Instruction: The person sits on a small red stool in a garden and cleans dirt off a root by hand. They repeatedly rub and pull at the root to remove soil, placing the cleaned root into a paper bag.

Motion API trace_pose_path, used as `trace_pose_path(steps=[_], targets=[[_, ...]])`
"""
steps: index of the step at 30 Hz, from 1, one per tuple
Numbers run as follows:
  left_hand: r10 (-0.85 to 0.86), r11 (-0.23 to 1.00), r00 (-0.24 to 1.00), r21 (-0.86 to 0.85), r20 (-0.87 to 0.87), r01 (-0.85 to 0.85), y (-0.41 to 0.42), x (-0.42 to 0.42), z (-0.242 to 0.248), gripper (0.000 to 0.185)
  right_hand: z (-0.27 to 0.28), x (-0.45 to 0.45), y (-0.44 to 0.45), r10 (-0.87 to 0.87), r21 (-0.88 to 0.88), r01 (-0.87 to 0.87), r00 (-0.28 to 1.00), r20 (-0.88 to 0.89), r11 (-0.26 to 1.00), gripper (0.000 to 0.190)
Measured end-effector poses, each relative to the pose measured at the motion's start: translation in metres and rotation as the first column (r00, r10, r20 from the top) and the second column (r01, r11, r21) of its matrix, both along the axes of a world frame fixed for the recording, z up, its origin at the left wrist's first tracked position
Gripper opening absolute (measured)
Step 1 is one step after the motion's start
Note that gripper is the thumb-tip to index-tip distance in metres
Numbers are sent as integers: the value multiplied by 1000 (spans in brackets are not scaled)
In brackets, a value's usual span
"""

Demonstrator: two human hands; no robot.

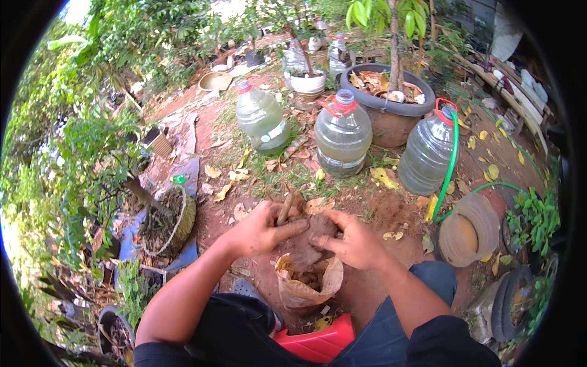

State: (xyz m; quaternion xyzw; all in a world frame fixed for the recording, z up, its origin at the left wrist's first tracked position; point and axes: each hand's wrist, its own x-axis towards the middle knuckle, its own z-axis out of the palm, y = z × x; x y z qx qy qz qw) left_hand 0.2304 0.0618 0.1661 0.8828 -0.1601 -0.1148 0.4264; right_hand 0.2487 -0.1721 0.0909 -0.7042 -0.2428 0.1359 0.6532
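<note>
Between my two hands is a clump of damp brown soil (305,247), with a woody stem (285,208) sticking up beside it. My left hand (259,231) grips the clump from the left, its thumb pressed on the soil and the stem close to its fingers. From the other side my right hand (357,241) holds the clump with thumb and fingers. Just below stands an open, soil-stained plastic bag (300,293) with brown fibrous matter (309,277) inside. Whether the stem is joined to the clump is hidden.
Three large plastic bottles (343,137) of cloudy water stand ahead; a green hose (451,165) enters the right one. Loose brown fibre (394,211) lies on the ground. A cut translucent container (470,229) is at right, a potted tree (172,225) at left, a red plastic stool (321,339) below.
</note>
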Motion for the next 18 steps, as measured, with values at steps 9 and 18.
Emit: trace_pose_path(steps=[9, 18], targets=[[-251, 922, 948, 346, 194, 173, -9, -7, -6, 18, -13, -3, 9, 126, -265, -43, 944, 304, 963, 60], [26, 990, 995, -133, -96, -39, -15, -28, -6, 23, 5, -16, -12, -30, -140, 108, 881, 472, 984, 50]])
